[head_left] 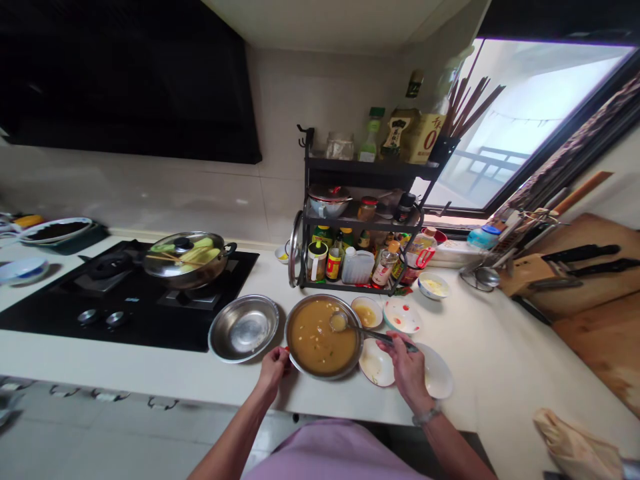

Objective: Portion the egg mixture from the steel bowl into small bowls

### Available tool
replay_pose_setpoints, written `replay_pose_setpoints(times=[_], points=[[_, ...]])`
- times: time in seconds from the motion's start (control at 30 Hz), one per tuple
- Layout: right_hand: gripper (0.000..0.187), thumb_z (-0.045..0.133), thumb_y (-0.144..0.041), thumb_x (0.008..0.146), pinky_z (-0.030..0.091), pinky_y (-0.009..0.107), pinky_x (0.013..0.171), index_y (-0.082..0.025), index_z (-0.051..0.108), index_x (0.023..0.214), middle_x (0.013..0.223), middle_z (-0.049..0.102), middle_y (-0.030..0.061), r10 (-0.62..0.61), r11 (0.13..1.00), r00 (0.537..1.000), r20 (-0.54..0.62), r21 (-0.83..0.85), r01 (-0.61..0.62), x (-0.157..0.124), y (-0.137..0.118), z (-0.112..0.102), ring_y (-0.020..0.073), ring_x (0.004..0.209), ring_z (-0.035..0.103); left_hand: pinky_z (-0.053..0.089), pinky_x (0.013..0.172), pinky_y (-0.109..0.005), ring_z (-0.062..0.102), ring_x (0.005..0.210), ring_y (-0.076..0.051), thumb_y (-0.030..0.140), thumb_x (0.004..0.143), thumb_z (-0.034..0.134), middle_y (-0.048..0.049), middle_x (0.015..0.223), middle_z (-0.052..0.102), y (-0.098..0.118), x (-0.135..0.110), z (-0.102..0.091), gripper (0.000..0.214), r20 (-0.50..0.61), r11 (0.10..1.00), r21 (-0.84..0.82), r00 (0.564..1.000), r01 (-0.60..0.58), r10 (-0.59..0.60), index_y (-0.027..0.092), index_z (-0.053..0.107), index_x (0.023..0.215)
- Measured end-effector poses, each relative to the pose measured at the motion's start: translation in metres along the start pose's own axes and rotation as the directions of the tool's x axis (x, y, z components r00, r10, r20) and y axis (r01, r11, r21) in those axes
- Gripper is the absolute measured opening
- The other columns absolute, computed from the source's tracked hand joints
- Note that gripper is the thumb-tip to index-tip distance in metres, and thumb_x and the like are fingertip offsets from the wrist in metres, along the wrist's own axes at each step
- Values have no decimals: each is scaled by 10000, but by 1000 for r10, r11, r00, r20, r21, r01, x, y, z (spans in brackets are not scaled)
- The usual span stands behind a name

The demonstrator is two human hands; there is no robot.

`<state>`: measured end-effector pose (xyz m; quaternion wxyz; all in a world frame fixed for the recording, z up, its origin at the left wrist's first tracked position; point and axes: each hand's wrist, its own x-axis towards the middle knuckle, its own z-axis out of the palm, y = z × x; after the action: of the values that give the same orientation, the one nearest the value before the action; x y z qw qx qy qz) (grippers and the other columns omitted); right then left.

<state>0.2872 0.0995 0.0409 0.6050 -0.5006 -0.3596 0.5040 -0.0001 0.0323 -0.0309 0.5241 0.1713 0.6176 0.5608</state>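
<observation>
A round metal bowl (325, 373) of brown liquid with pale bits floating in it stands near the counter's front edge. My left hand (275, 367) is closed at its left rim, fingers pinched against the edge. In my right hand (407, 367) is the dark handle of a ladle (339, 323), whose cup lies at the liquid's surface near the bowl's right side, with some liquid in it. Left of the bowl sits a second metal bowl (245, 330) with a bare bottom. A white dish (376, 363) and a larger white plate (436, 372) lie beneath and beside my right hand.
On the black stove (165, 327) at left sits a lidded pan (187, 260) with green and yellow food inside. A spice rack (363, 223) full of bottles stands behind the bowls. Small bowls, including a red-spotted one (403, 317), and a knife block (525, 273) are on the right.
</observation>
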Motion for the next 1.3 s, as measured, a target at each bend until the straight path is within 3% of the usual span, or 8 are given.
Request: replay_pose_setpoints(times=[0.33,0.63,0.83,1.0,1.1,1.2,1.3], points=[[353,709,-454,699,560,344,698,-152,651,870,725,709,53,4,1000,1000,-18,-19,-4,4,4,-9,214,628,681,313,466,-212,423,425,-76,580,468,731,66,450,471,4,-4,1,505,-10,1000,0,1000,13,-13,197,427,593],[288,776,-345,572,561,334,677,-175,633,755,733,693,7,77,978,989,-124,200,-51,10,-14,-9,194,584,672,317,468,-214,423,430,-80,576,472,722,67,453,465,3,-3,2,493,-19,1000,16,1000,10,-10,199,432,601],[224,726,-325,608,566,332,692,-172,614,727,753,681,-4,-31,989,980,-196,136,58,28,-24,-25,164,581,663,308,464,-210,409,434,-75,568,490,711,69,458,451,3,-2,1,480,-4,1000,16,1000,0,0,200,419,588],[289,692,-412,667,558,353,709,-158,621,782,776,683,19,-146,989,962,-229,0,150,37,-17,-38,175,606,671,302,466,-212,393,431,-72,558,502,708,66,458,458,4,-3,1,475,1,999,33,1000,1,-1,205,402,585],[322,646,-453,727,548,372,734,-162,636,866,795,695,47,-227,959,963,-142,-206,196,35,-11,-45,210,671,690,294,465,-210,387,429,-71,549,507,712,68,460,454,3,-3,1,474,3,1000,29,1000,1,-1,207,394,588],[312,613,-451,768,548,388,734,-175,656,907,791,705,72,-326,850,943,70,-415,325,28,-10,-48,236,722,690,290,463,-208,378,423,-68,546,512,715,76,453,432,2,-2,1,474,21,1000,16,1000,-2,2,206,392,587],[252,569,-394,815,542,405,798,-202,693,921,915,709,95,-404,679,831,383,-483,552,19,-18,-45,247,852,680,290,459,-203,380,423,-65,539,511,720,70,457,445,1,-1,0,472,22,1000,10,1000,-2,1,202,397,582]])
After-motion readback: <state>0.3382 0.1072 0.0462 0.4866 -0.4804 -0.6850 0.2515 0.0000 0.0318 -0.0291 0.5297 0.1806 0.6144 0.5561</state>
